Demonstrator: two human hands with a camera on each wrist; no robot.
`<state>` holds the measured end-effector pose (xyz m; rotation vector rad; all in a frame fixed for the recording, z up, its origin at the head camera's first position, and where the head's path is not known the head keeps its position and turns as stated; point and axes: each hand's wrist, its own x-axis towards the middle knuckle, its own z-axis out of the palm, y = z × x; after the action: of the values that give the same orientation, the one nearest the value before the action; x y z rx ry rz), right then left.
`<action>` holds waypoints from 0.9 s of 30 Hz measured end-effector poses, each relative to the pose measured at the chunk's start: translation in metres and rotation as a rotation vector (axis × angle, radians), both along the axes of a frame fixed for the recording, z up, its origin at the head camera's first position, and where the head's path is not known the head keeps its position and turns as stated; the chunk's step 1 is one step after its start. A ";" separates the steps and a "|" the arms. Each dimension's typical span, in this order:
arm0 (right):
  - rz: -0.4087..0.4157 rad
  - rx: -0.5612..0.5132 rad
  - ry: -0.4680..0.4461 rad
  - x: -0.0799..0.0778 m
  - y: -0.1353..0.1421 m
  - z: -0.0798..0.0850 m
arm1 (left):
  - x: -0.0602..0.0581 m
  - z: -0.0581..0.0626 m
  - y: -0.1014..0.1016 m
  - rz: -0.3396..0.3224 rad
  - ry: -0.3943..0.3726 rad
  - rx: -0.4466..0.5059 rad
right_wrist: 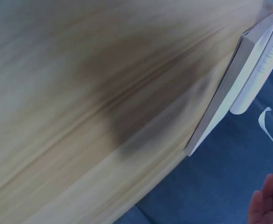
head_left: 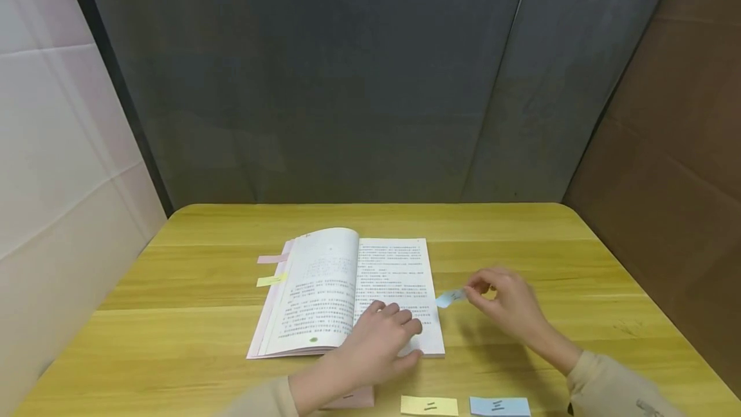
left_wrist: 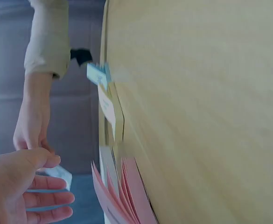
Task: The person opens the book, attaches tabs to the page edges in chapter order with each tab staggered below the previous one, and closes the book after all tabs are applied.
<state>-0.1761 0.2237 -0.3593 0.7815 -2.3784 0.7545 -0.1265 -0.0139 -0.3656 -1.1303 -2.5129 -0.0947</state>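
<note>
A book (head_left: 399,269) lies open on the table, its left pages arched up. My left hand (head_left: 379,347) rests on the lower part of the right page, fingers relaxed and slightly bent. Just beyond the book's right edge, my right hand (head_left: 506,304) pinches one end of a blue sticky note (head_left: 450,298) with handwritten strokes. The note's free end hangs close to the page edge; whether it touches is unclear. In the right wrist view the sticky note (right_wrist: 263,125) appears as a thin curled strip apart from the book (right_wrist: 227,100).
Pink (head_left: 271,259) and yellow (head_left: 269,281) tabs stick out from the book's left side. Along the table's near edge lie a pink pad (head_left: 360,398), partly behind the left arm, a yellow pad (head_left: 429,405) and a blue pad (head_left: 500,407).
</note>
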 end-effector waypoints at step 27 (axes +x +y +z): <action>-0.086 -0.114 -0.346 0.008 -0.016 -0.020 | -0.009 -0.011 -0.002 0.040 -0.029 -0.033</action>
<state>-0.1682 0.2074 -0.3791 0.5312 -2.6222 1.0497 -0.1358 -0.0161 -0.3766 -1.0982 -2.5709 -0.0594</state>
